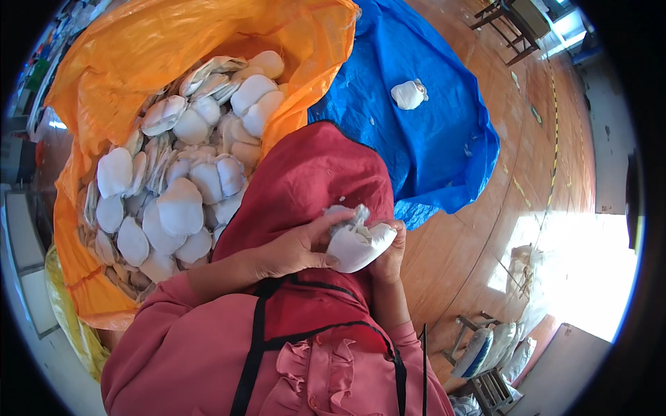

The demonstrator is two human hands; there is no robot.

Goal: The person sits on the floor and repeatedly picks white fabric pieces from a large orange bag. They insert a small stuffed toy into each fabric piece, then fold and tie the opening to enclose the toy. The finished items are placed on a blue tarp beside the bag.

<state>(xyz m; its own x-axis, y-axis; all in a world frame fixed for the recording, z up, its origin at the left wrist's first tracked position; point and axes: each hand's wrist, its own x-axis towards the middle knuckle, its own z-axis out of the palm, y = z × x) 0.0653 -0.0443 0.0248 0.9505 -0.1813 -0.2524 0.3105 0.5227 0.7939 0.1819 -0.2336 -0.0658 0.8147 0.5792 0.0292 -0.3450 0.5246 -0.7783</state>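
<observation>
Above my lap, both hands hold a rounded white fabric pad [355, 248]. A crumpled greyish-white tuft sticks up from its top edge. My left hand [297, 246] is closed on the pad's left side, with the thumb low and the fingers over the top. At the right edge, my right hand [390, 258] grips the pad; part of its fingers is hidden behind the fabric. A dark red apron [305, 177] covers my lap beneath them. On the left, an orange woven sack [104, 62] holds many similar white and cream pads [180, 206].
A blue plastic sheet or sack [437, 152] lies ahead to the right, with one bunched white piece [409, 94] on it. Farther right are a wooden stool [510, 28], a striped floor line and stuffed bags [489, 350]. A yellow sack [69, 319] sits at the left.
</observation>
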